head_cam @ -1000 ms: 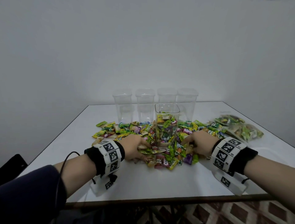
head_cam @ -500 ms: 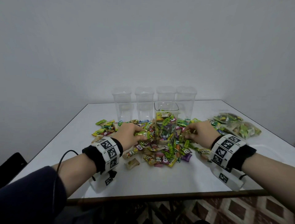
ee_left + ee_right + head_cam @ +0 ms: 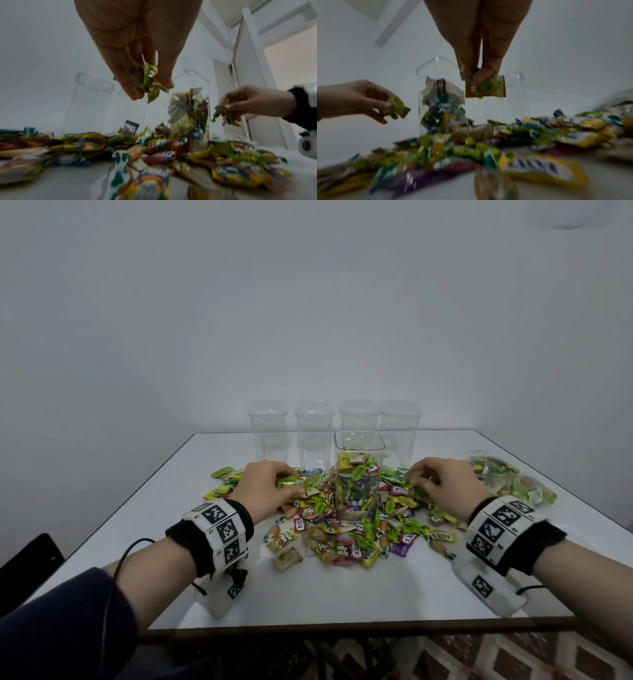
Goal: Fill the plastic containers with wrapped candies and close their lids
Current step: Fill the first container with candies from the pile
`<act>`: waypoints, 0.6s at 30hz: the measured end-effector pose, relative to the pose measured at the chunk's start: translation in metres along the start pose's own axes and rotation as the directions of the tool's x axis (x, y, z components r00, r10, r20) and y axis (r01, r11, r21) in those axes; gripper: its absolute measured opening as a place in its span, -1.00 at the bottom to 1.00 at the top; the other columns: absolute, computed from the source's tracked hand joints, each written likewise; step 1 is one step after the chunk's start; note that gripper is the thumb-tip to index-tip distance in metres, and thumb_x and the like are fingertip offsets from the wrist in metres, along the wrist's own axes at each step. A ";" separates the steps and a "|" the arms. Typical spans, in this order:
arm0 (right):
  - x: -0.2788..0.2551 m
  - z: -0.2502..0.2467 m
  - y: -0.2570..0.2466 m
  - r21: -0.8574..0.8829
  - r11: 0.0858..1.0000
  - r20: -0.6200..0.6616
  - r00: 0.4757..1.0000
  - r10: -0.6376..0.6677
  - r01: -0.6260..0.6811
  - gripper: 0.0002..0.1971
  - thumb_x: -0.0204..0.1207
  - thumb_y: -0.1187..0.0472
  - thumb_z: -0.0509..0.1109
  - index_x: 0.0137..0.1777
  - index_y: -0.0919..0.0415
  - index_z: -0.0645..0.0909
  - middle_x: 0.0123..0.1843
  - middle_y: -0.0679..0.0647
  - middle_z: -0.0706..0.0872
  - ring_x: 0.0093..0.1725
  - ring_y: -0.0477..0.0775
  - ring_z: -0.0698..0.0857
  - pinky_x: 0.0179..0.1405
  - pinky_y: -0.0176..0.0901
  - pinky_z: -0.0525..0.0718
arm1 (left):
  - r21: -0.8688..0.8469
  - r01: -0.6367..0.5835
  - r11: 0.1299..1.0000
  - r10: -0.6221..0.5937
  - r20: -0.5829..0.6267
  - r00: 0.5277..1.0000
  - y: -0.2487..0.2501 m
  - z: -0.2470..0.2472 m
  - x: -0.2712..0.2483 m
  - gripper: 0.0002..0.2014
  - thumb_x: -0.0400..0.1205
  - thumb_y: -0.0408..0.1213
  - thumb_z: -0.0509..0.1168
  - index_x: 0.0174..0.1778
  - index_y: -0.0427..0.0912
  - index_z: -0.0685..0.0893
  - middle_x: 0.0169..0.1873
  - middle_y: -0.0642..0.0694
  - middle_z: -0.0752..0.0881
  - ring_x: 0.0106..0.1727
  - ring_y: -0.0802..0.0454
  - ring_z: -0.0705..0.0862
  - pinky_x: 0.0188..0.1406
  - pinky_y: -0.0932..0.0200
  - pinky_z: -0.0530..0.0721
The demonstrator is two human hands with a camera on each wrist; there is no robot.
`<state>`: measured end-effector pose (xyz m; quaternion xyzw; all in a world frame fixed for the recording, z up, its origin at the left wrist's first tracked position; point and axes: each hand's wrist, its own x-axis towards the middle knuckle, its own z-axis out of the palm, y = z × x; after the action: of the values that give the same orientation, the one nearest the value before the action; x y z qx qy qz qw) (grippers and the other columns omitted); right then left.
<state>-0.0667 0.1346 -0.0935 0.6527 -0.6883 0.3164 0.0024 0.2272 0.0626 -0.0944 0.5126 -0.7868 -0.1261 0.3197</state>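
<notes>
A small bunch of green-wrapped candies (image 3: 150, 81) is pinched between the curled fingers and thumb of the left hand (image 3: 265, 489), which is raised just above the loose candy pile (image 3: 342, 529) to the left of the open container (image 3: 358, 474). A tan-edged wrapper with green candies (image 3: 485, 86) is gripped by the fingertips of the right hand (image 3: 443, 487), held above the pile on the container's right side. The open container is stood upright amid the pile on the white table (image 3: 325, 597), lidless and roughly half filled with candies. Four empty lidded containers (image 3: 334, 429) are lined up behind it. Clear bags of candies (image 3: 510, 481) are seen at the far right.
</notes>
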 end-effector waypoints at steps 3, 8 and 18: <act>-0.003 -0.007 -0.002 0.015 1.000 -0.037 0.999 -0.016 0.017 -0.85 0.53 0.22 0.42 0.07 0.17 0.74 -0.11 0.10 0.81 -0.11 0.05 0.71 -0.08 -0.24 0.54 | -0.057 0.006 0.998 -0.009 -0.056 0.998 0.000 -0.004 0.003 -0.66 0.42 -0.08 0.55 0.06 -0.14 0.79 -0.07 -0.06 0.79 -0.10 0.16 0.58 -0.10 0.33 0.44; -0.004 -0.018 -0.015 0.036 0.994 -0.086 0.992 -0.096 0.099 -0.85 0.55 0.25 0.41 0.07 0.20 0.72 -0.15 0.06 0.81 -0.29 -0.03 0.70 -0.05 -0.18 0.64 | -0.258 -0.043 0.965 0.001 -0.160 0.987 0.021 -0.016 0.015 -0.74 0.42 -0.16 0.56 0.00 -0.11 0.80 -0.09 -0.09 0.79 -0.10 0.06 0.70 -0.01 0.16 0.68; 0.014 -0.036 -0.044 0.186 0.967 -0.248 0.960 -0.127 0.176 -0.89 0.52 0.30 0.42 -0.06 0.07 0.68 -0.34 -0.13 0.73 -0.47 -0.34 0.68 -0.29 -0.58 0.59 | -0.399 -0.173 0.900 0.112 -0.172 0.979 0.091 -0.008 0.055 -0.76 0.44 -0.22 0.55 0.01 -0.12 0.79 -0.16 0.05 0.74 -0.08 0.17 0.68 -0.12 0.54 0.51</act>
<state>-0.0444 0.1400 -0.0399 0.6586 -0.5943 0.4598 0.0399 0.1514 0.0551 -0.0196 0.3823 -0.7527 -0.2278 0.4851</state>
